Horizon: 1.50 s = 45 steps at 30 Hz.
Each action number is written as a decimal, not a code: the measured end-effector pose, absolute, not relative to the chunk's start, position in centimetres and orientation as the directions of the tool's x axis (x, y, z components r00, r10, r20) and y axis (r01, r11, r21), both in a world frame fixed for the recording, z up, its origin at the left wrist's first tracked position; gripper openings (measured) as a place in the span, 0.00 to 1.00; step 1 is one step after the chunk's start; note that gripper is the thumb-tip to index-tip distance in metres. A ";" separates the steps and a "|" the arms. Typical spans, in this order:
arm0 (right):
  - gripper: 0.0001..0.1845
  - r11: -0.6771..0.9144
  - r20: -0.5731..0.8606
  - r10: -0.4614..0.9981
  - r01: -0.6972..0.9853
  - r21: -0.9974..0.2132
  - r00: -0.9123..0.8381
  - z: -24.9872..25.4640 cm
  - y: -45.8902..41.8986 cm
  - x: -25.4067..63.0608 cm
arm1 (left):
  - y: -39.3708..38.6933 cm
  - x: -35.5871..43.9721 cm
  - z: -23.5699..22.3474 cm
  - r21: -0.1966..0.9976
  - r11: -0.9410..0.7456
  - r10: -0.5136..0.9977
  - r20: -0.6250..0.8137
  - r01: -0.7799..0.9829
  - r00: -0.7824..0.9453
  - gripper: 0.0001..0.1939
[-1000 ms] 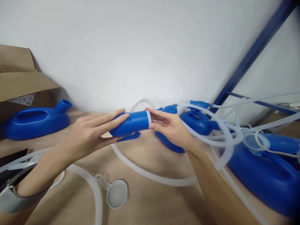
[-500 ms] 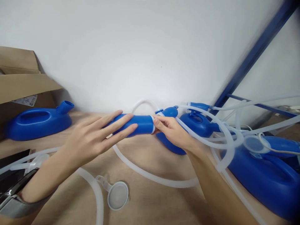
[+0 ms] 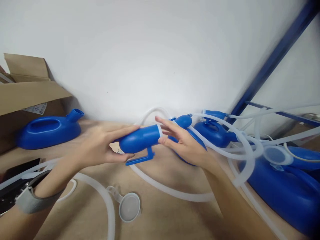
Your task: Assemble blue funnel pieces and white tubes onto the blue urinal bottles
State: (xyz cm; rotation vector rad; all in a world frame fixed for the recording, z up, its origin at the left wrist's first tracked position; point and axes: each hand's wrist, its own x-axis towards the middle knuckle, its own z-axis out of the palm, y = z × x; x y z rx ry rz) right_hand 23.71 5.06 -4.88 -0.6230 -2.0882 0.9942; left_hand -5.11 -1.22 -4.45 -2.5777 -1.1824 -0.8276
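My left hand (image 3: 100, 146) grips the rounded end of a blue plastic urinal cup (image 3: 140, 138), which is held nearly level above the table. The cup has a white rim (image 3: 160, 130) at its right end and a blue hook-like handle (image 3: 140, 160) below. Beside that rim is my right hand (image 3: 181, 140), its fingers and thumb apart; the thumb tip seems to touch the rim's edge. On the table below lies a translucent round cap (image 3: 129, 207) with a strap. A clear hose (image 3: 170, 191) curves behind it.
A blue handled bottle (image 3: 50, 131) stands at left by an open cardboard box (image 3: 32, 96). More blue bottles (image 3: 280, 193) with tangled hoses (image 3: 246, 166) crowd the right side. A blue metal frame (image 3: 272, 63) slants up at right, against a white wall (image 3: 150, 60).
The left hand has shifted from lying over the cup to gripping its rounded end. The cup has turned, showing its handle. The right fingers have loosened from the rim and spread.
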 end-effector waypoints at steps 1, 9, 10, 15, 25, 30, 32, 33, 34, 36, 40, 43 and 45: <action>0.38 0.648 0.477 0.673 0.140 -0.749 -0.565 -4.7 4.5 23.6 | -1.1 -5.6 -4.1 0.129 -0.648 0.680 0.541 0.751 0.494 0.36; 0.32 0.974 0.320 0.093 0.019 -0.228 -0.943 -6.8 -1.5 20.1 | -0.3 -9.2 -3.1 0.343 -0.358 0.757 0.651 0.869 0.054 0.38; 0.36 0.988 0.227 0.018 -0.017 -0.153 -0.974 -7.9 -1.8 19.4 | -0.3 -9.4 -3.1 0.321 -0.333 0.750 0.660 0.886 0.043 0.36; 0.35 0.996 -0.007 0.038 0.039 -0.084 -0.999 -12.3 -1.0 17.0 | -0.7 -9.1 -3.0 0.259 -0.293 0.733 0.679 0.920 0.042 0.36; 0.56 0.644 0.506 0.762 0.391 -0.658 -0.405 -8.6 4.8 21.1 | -2.0 -7.3 -2.2 0.270 -0.498 0.706 0.679 0.824 0.204 0.31; 0.64 0.600 0.543 0.800 0.329 -0.729 -0.255 -6.9 5.3 21.8 | -2.7 -5.1 -2.6 0.277 -0.593 0.702 0.637 0.756 0.317 0.29; 0.58 0.635 0.566 0.772 0.310 -0.708 -0.290 -6.5 4.7 21.8 | -2.8 -4.3 -2.9 0.291 -0.601 0.714 0.614 0.744 0.336 0.29; 0.54 0.665 0.583 0.745 0.285 -0.691 -0.324 -6.5 4.5 21.8 | -2.8 -4.1 -3.1 0.295 -0.599 0.717 0.612 0.744 0.334 0.29; 0.51 0.691 0.592 0.716 0.250 -0.679 -0.371 -6.4 4.3 21.8 | -2.7 -3.9 -3.2 0.293 -0.595 0.716 0.616 0.748 0.329 0.29; 0.48 0.705 0.567 0.667 0.162 -0.690 -0.484 -6.5 4.1 21.9 | -2.6 -4.0 -3.5 0.274 -0.590 0.709 0.625 0.760 0.325 0.29; 0.50 0.572 0.448 0.610 -0.028 -0.820 -0.653 -6.3 4.6 22.8 | -2.3 -4.5 -3.6 0.238 -0.615 0.679 0.644 0.752 0.352 0.29; 0.40 0.481 0.391 0.593 -0.080 -0.873 -0.704 -5.5 5.0 23.7 | -2.3 -4.7 -3.5 0.223 -0.640 0.658 0.653 0.735 0.375 0.31; 0.36 0.486 0.377 0.600 -0.053 -0.872 -0.706 -5.0 5.1 24.1 | -2.3 -4.8 -3.3 0.212 -0.655 0.649 0.650 0.726 0.396 0.31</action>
